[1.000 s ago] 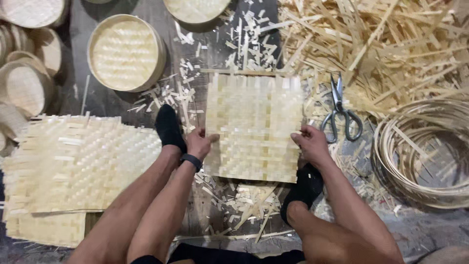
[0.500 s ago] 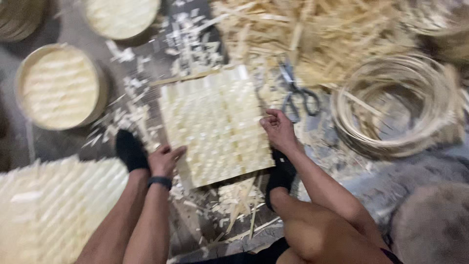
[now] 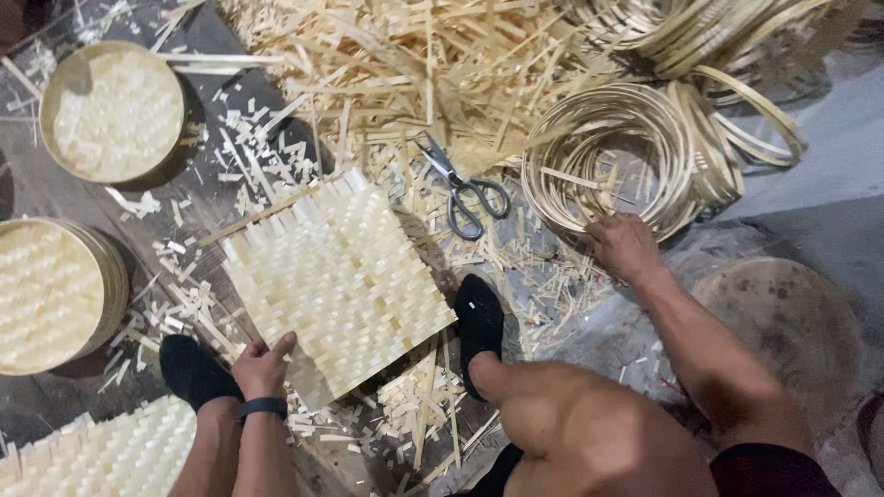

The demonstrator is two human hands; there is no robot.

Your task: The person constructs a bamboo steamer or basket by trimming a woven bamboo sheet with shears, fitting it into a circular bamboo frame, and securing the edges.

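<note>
Resting on the floor between the person's two black-socked feet, the woven bamboo mat [image 3: 336, 285] lies tilted like a diamond, one corner toward the person and the opposite corner toward the heap of bamboo strips [image 3: 405, 74]. The left hand [image 3: 262, 366] pinches the mat's near-left edge, thumb on top and fingers [image 3: 281, 345] curled under it. The right hand [image 3: 626, 247] is well apart from the mat, out to the right, its fingers loosely spread and touching the near rim of the coil of bamboo hoops [image 3: 612, 161]; whether it actually grips a hoop cannot be told (the fingertips are lost among the strips). So the hoops lie just ahead of the right hand, and the left hand is the nearer one to the mat.

Scissors [image 3: 465, 193] with grey handles lie between mat and hoops, blades pointing away and to the left, closer to the right hand. Two round steamer baskets [image 3: 110, 110] sit on the left, one above the other, and another woven mat [image 3: 101, 456] shows at the lower left corner. No packages, labels or signs are visible.
</note>
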